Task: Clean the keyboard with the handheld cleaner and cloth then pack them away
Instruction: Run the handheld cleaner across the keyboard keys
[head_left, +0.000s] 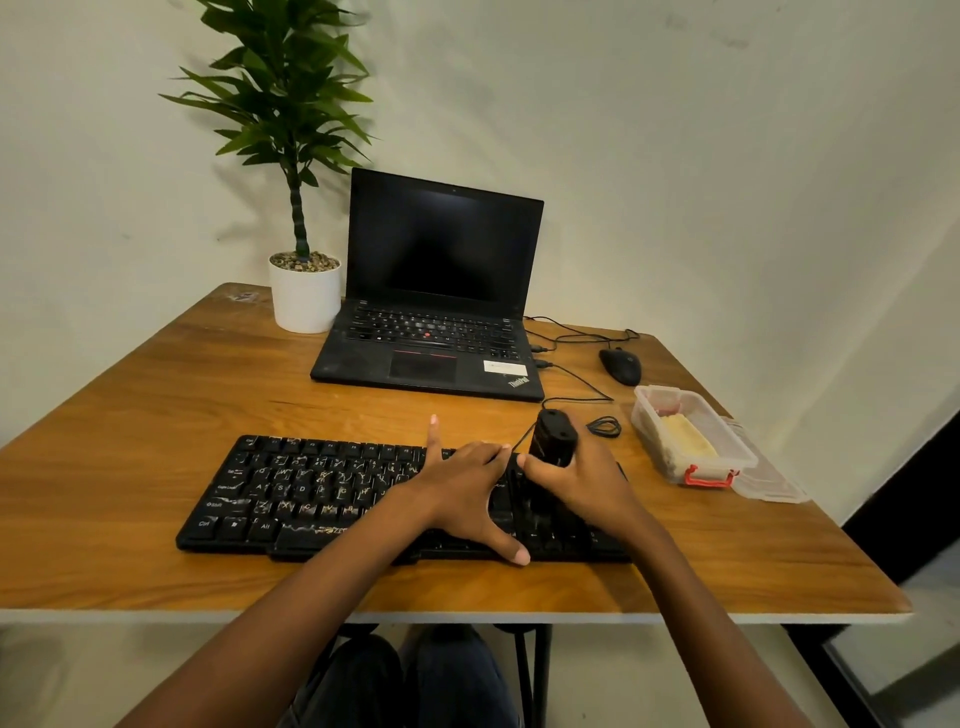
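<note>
A black keyboard (311, 493) lies across the front of the wooden table (156, 395). My right hand (582, 480) grips a black handheld cleaner (551, 439) and holds it upright over the keyboard's right part. My left hand (467, 486) rests flat on the keys just left of it, fingers spread. A yellow cloth (688, 439) lies inside a clear plastic box (644, 423) with a red clasp at the right.
An open black laptop (436, 312) stands behind the keyboard, a potted plant (305, 296) to its left. A black mouse (620, 366) and loose cables (576, 387) lie at the back right. The box's lid (769, 478) lies beside the box near the table's right edge.
</note>
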